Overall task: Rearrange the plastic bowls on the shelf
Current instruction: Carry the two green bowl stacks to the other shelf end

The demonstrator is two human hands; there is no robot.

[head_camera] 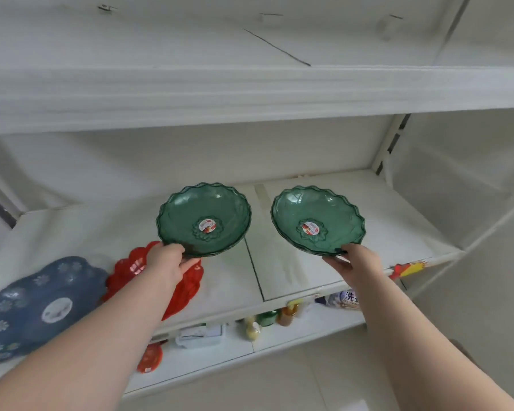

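Observation:
Two green see-through plastic bowls with scalloped rims hang over the middle white shelf [279, 280]. My left hand [168, 261] grips the near rim of the left green bowl [204, 218]. My right hand [355, 266] grips the near rim of the right green bowl [318, 222]. Each seems to be a small stack, with a round sticker in its centre. Both are tilted toward me and held side by side, a small gap between them.
A red plastic bowl [187, 289] lies on the shelf under my left forearm, and a blue flower-patterned dish [39, 307] sits at the far left. The lower shelf holds bottles [267, 318] and packets [347, 298]. A white upper shelf [250, 96] hangs overhead.

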